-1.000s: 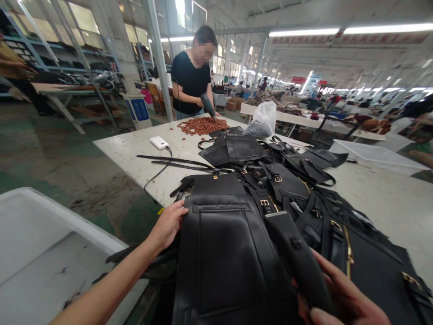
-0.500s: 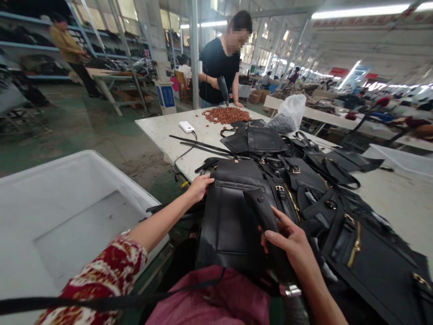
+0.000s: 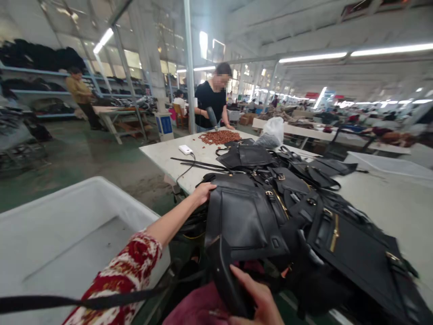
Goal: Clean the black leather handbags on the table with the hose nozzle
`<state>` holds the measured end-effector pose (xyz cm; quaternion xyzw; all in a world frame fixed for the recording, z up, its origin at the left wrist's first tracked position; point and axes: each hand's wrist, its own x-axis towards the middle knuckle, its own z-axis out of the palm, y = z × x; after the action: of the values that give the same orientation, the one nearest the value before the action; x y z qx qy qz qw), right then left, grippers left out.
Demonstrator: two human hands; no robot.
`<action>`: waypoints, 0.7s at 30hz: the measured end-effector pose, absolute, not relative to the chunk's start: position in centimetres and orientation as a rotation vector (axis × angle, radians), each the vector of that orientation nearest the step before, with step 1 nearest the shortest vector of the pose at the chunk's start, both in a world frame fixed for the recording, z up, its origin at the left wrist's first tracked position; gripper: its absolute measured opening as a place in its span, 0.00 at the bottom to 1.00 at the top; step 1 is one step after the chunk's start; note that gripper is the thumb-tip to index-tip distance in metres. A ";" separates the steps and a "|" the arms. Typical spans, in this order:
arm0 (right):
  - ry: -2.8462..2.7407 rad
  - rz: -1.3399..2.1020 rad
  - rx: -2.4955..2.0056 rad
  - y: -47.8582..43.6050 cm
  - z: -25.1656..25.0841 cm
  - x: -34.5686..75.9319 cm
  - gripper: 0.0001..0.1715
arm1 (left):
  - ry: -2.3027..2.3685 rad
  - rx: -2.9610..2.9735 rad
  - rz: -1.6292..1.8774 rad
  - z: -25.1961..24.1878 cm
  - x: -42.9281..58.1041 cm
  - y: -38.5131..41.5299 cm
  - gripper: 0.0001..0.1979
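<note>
At the near edge of a white bench (image 3: 162,155), the left hand (image 3: 203,193) pinches the upper left corner of a black leather bag (image 3: 243,216) in closed fingers. The right hand (image 3: 257,295) has its fingers wrapped around a black handheld tool (image 3: 227,276), before the bag's lower left corner; whether tool and bag touch is unclear. More black bags (image 3: 361,239) lie heaped toward the far edge, where a person in black (image 3: 210,98) points a gun-shaped tool (image 3: 212,116) at small brown pieces (image 3: 219,136)
</note>
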<state>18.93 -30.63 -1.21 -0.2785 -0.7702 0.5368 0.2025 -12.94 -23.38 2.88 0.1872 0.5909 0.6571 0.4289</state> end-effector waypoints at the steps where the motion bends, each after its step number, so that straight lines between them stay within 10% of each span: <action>1: -2.148 1.498 -0.790 -31.0 -1.0 18.9 0.40 | 1.450 0.504 1.634 3.6 -12.7 -23.5 0.09; 21: -1.287 1.596 -1.218 -25.4 1.5 27.7 0.39 | 1.327 0.211 1.803 -2.5 -4.6 -23.9 0.19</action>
<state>27.67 -25.37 1.51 -0.4746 -0.5016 0.6219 0.3693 -4.63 -23.92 -2.53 0.0845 0.5322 0.7231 0.4321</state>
